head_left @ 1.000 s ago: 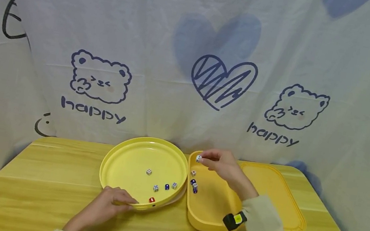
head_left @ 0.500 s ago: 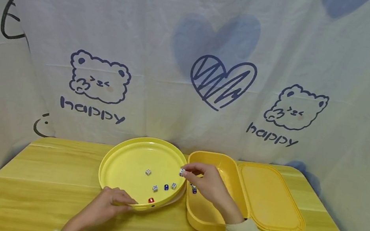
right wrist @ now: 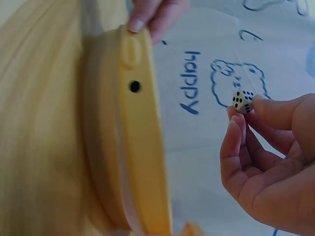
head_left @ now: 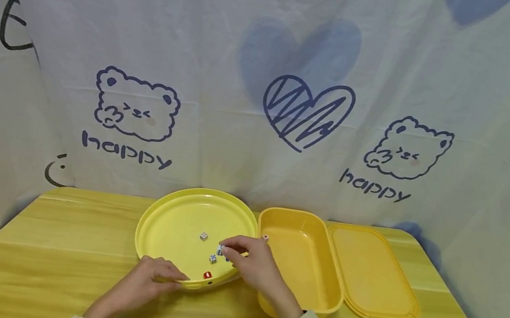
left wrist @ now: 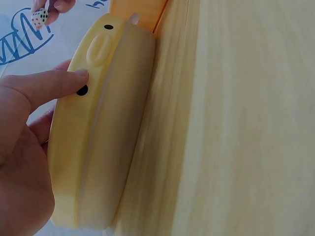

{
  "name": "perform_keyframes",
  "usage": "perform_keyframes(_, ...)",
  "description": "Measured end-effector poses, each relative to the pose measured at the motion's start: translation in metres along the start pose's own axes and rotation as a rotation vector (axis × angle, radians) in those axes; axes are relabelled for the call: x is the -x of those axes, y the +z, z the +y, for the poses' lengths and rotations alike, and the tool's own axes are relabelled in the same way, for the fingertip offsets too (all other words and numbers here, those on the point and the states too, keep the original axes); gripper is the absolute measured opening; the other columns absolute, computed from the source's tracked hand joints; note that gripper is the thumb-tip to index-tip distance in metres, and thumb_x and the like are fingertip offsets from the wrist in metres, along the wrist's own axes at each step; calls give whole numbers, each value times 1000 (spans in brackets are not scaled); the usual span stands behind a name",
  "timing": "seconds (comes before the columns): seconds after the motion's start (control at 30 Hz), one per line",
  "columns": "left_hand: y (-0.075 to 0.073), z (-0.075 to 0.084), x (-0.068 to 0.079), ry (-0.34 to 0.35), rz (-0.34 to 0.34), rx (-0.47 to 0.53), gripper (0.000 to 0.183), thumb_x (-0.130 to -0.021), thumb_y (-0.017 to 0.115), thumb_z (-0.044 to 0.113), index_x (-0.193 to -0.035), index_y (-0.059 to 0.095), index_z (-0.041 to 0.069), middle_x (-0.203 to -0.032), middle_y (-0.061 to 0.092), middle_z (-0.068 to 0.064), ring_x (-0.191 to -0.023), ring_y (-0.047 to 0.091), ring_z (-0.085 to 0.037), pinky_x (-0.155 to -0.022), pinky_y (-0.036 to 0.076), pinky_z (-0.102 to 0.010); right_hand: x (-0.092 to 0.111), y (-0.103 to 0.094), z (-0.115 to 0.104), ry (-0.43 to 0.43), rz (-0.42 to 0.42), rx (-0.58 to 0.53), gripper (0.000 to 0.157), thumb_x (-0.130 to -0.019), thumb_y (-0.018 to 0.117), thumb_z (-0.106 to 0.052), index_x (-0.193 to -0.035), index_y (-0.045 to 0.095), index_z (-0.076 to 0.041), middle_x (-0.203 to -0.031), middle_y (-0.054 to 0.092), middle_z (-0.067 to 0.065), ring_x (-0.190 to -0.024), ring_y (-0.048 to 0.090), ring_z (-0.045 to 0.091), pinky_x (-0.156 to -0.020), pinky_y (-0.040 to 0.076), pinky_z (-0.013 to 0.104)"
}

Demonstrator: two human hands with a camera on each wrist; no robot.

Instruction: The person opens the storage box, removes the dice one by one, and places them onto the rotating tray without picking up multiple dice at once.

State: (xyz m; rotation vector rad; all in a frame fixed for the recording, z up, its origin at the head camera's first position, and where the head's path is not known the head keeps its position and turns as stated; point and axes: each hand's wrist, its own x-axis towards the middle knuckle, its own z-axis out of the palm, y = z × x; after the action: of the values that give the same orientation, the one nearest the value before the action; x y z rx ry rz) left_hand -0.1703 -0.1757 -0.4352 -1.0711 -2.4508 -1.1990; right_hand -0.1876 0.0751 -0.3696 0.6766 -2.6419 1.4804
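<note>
My right hand (head_left: 258, 269) pinches a white die (right wrist: 242, 102) between thumb and fingertips, above the right side of a round yellow tray (head_left: 147, 211). The near rim of that tray is gripped by my left hand (head_left: 142, 284), its thumb (left wrist: 74, 78) lying on the outer wall beside a black dot. Inside the tray lie a white die (head_left: 204, 236) near the middle, another white die (head_left: 212, 259) and a red die (head_left: 207, 275) by the front wall. The right hand's fingers partly cover more dice there.
Right of the tray stands a deep orange box (head_left: 338, 298), with a white die (head_left: 265, 238) at its left wall; my right forearm crosses its front left corner. A flat orange lid (head_left: 377, 270) lies beside it. A printed curtain (head_left: 218, 137) hangs behind the wooden table (head_left: 39, 247).
With the white die pinched, my right hand has moved left and nearer, from over the orange box to over the yellow tray. The left hand has stayed on the tray's rim.
</note>
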Motion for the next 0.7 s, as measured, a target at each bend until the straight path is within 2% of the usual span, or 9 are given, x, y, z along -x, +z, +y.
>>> perform_keyframes(0.1, -1, 0, 1, 11, -3, 3, 13, -82, 73, 2, -94, 77, 5, -87, 72, 4, -81, 63, -7, -70, 49, -27, -1, 12, -1, -19, -25, 11, 13, -94, 63, -13, -99, 72, -5, -88, 69, -2, -81, 59, 13, -68, 48, 28)
perform_keyframes(0.33, -1, -1, 2, 52, 2, -11, 13, -82, 73, 1, -95, 76, 3, -87, 72, 1, -81, 63, -9, -68, 50, -27, -3, 30, 2, 7, -48, 1, 12, -95, 64, -13, -100, 72, -7, -92, 67, -3, -84, 59, 12, -71, 47, 26)
perform_keyframes(0.7, -1, 0, 1, 25, -12, 15, 12, -83, 73, 1, -94, 76, 2, -88, 73, -1, -82, 63, -8, -67, 50, -27, -1, 40, 12, -24, -23, 1, 10, -92, 67, -11, -98, 73, -5, -91, 70, 0, -83, 62, 15, -71, 49, 25)
